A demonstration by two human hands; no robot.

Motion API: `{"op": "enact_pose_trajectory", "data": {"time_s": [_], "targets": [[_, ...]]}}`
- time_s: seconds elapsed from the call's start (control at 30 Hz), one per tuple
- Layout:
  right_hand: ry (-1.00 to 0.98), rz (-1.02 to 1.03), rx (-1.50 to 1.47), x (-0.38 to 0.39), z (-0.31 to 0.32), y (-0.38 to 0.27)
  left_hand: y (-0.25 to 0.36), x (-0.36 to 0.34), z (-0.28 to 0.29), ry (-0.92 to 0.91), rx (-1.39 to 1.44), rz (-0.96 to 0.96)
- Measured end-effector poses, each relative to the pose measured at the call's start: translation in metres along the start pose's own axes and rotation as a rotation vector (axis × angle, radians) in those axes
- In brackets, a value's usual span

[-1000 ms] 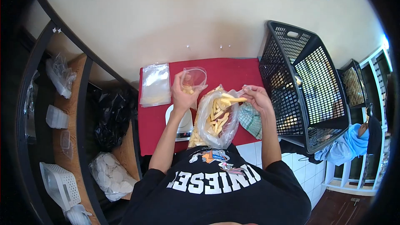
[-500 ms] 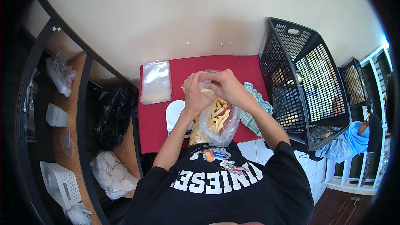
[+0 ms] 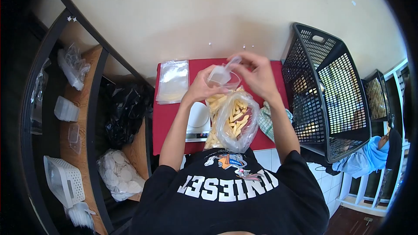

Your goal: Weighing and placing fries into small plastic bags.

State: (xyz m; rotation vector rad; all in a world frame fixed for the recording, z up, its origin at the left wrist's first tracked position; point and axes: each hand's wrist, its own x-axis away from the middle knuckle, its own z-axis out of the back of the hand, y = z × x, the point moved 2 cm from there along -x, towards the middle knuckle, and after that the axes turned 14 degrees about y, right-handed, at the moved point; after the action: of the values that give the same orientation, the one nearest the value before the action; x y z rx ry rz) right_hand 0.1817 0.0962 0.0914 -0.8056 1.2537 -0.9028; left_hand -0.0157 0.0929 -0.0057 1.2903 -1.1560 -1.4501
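My left hand (image 3: pixel 199 90) holds a small clear plastic container (image 3: pixel 230 82) above a red table (image 3: pixel 166 124). My right hand (image 3: pixel 260 77) grips a small clear scoop (image 3: pixel 221 72) tilted at the container's mouth. Just below both hands stands an open clear bag of yellow stick snacks (image 3: pixel 234 124), leaning against my body. A white scale (image 3: pixel 198 119) sits on the table under my left forearm.
A stack of flat clear bags (image 3: pixel 173 81) lies at the table's back left. A green checked cloth (image 3: pixel 266 122) lies right of the snack bag. A tall black laundry basket (image 3: pixel 324 91) stands on the right. Wooden shelves (image 3: pixel 82 104) with plastic tubs and bags are on the left.
My right hand left the snack bag's rim, met my left hand over the bag, and now holds the scoop at the container, both hands slightly higher.
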Motion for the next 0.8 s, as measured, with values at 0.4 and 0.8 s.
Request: {"op": "enact_pose_trajectory", "data": {"time_s": [0.4, 0.8], "targets": [[-0.267, -0.284, 0.075, -0.001, -0.019, 0.038, -0.052, 0.003, 0.008, -0.385, 0.839, 0.301], [0.092, -0.214, -0.253, 0.009, 0.014, 0.037, -0.060, 0.047, 0.042, -0.024, 0.303, 0.080]]}}
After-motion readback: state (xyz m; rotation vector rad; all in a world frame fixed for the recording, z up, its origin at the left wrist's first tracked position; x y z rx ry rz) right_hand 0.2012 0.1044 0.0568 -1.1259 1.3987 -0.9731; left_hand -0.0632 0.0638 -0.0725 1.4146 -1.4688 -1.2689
